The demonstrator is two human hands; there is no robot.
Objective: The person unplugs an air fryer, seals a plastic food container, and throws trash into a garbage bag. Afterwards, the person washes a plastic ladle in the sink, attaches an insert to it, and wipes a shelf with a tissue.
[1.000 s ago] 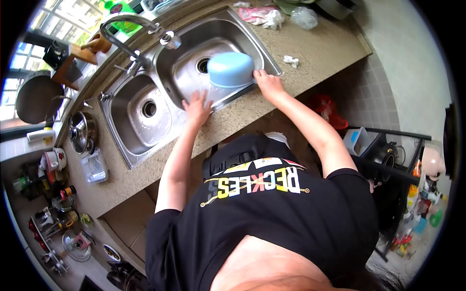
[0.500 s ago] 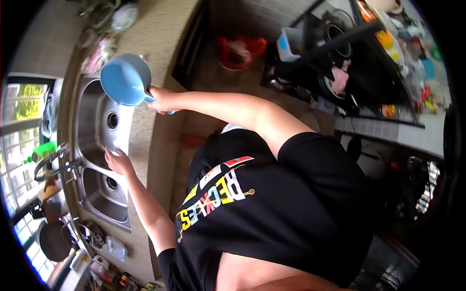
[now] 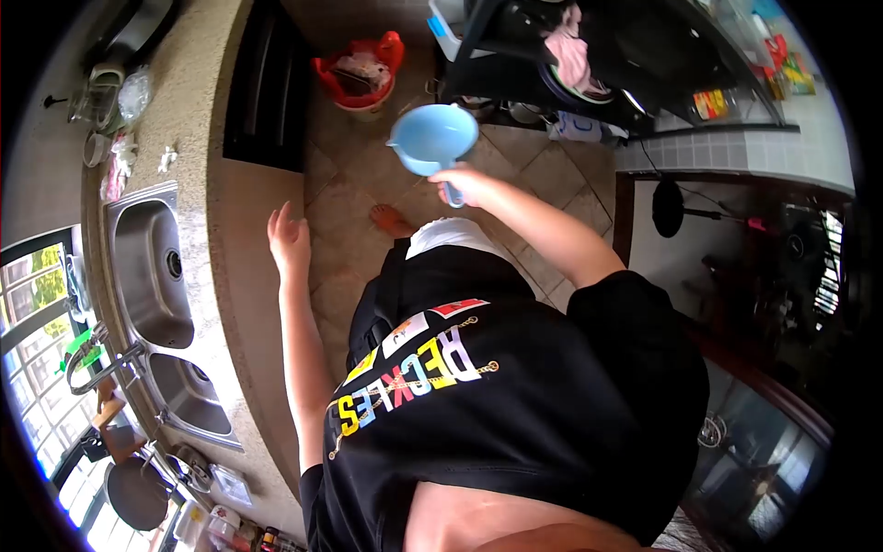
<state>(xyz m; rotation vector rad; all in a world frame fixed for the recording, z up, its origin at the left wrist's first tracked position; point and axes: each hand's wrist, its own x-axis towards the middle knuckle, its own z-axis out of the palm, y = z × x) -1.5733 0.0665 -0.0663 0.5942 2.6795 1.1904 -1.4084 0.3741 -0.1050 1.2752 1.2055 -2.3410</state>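
Observation:
A light blue dipper (image 3: pixel 432 138) hangs above the tiled floor, its bowl facing up towards the camera. My right hand (image 3: pixel 471 184) is wrapped round its handle. Off to the left, near the counter's cabinet front, my left hand (image 3: pixel 290 241) is raised with its fingers apart and nothing in it. The dipper and my left hand do not touch. Whether the bowl holds anything cannot be made out.
The double steel sink (image 3: pixel 152 276) is set in the stone counter (image 3: pixel 207 129) at left. A red-lined bin (image 3: pixel 377 78) stands on the floor beyond the dipper. At upper right is a black rack (image 3: pixel 515 55) with a pink cloth (image 3: pixel 570 55). A bare foot (image 3: pixel 391 221) shows below.
The dipper has gone from resting upside down at the sink to above the floor, held in my right hand. My left hand has left the sink. The view has turned to the right.

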